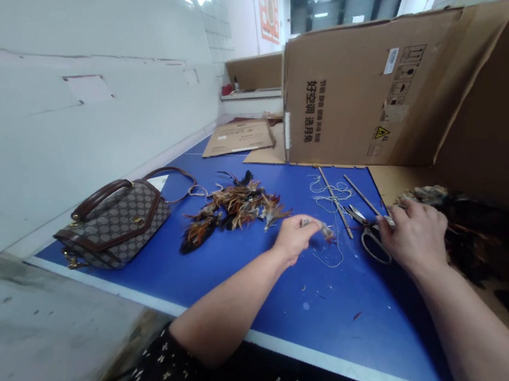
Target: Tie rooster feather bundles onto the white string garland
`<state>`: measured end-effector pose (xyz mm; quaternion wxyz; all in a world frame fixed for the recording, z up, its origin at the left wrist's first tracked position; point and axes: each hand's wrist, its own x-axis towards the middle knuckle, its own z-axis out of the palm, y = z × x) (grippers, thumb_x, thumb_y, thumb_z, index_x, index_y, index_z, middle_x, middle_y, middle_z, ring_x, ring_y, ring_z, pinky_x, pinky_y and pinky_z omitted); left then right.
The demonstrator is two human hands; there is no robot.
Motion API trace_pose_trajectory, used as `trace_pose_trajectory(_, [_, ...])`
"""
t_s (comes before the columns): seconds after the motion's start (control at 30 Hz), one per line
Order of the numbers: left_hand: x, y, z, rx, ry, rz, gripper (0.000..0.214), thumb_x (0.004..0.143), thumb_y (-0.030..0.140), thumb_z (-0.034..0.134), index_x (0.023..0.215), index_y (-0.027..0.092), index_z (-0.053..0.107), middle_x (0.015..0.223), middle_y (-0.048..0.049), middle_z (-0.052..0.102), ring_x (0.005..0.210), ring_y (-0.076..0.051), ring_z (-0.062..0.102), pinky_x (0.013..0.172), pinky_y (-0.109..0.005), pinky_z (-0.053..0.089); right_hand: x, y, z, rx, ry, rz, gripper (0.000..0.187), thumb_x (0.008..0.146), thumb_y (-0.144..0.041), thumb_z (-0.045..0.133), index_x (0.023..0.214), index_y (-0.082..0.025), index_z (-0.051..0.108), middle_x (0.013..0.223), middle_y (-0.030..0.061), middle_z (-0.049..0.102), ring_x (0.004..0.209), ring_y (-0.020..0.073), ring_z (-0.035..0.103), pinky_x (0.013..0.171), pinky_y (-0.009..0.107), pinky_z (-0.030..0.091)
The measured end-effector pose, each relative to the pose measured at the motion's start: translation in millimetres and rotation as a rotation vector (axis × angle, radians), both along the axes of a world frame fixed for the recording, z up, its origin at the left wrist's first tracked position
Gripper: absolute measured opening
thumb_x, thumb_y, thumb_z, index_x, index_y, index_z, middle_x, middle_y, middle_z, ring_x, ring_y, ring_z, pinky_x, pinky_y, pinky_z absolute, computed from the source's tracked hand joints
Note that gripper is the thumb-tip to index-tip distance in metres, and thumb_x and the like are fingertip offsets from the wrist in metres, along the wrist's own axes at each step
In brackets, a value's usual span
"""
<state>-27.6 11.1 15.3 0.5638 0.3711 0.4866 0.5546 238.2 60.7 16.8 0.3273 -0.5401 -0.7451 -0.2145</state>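
**Pinch the tuft firmly**

Your left hand pinches a small feather tuft just above the blue surface; grip near its base. Your right hand curls over the scissors, grip unclear: seat fingers in the loops.

Left fingers on feather, right hand on scissors
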Motion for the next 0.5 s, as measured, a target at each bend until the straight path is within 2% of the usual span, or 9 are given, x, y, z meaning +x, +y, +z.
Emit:
trace_pose_trajectory(0.1, [1,-2,-1.4,0.039,0.076,-0.048,0.035,0.068,0.04,0.086,0.086,0.013,0.073,0.055,0.0055,0.048,0.046,-0.003,0.03,0.047,-0.021,0.019,-31,-18,3.3,-0.157,0.237,0.436,0.025,0.099,-0.037,0.06,0.102,-0.019,0.077,0.107,0.0153,0.076,0.101,0.0285,0.068,0.095,0.043,0.05])
trace_pose_trajectory(0.13, [2,-3,-1.9,0.048,0.082,-0.058,0.036,0.069,0.041,0.086,0.087,0.013,0.073,0.056,0.0058,0.048,0.046,-0.003,0.031,0.048,-0.021,0.02,-42,-24,3.5,-0.255,0.293,0.538,0.025,0.1,-0.038,0.058,0.104,-0.022,0.077,0.105,0.0119,0.077,0.101,0.0272,0.07,0.096,0.041,0.052])
trace_pose_trajectory(0.2, [3,-4,-2.7,0.058,0.078,-0.073,0.038,0.069,0.043,0.086,0.087,0.012,0.072,0.056,0.0062,0.047,0.047,-0.003,0.031,0.048,-0.021,0.021,-61,-36,2.6,-0.407,0.379,0.646,0.023,0.099,-0.039,0.06,0.101,-0.024,0.077,0.101,0.0084,0.078,0.095,0.0252,0.072,0.09,0.037,0.056])
trace_pose_trajectory(0.3, [6,-6,-3.9,0.062,0.056,-0.094,0.04,0.069,0.044,0.087,0.087,0.012,0.07,0.056,0.0067,0.045,0.048,-0.003,0.031,0.049,-0.021,0.021,-75,-46,0.1,-0.5,0.463,0.662,0.028,0.098,-0.045,0.061,0.092,-0.022,0.076,0.093,0.0073,0.079,0.084,0.0232,0.072,0.081,0.036,0.057])
trace_pose_trajectory(0.5, [8,-9,-2.1,0.103,-0.134,-0.211,0.043,0.074,0.046,0.086,0.094,0.016,0.063,0.062,0.0086,0.038,0.05,-0.003,0.026,0.049,-0.02,0.02,-71,-43,-2.7,-0.525,0.613,0.579,0.038,0.095,-0.056,0.063,0.089,-0.021,0.076,0.087,0.0069,0.078,0.078,0.0234,0.071,0.078,0.036,0.056])
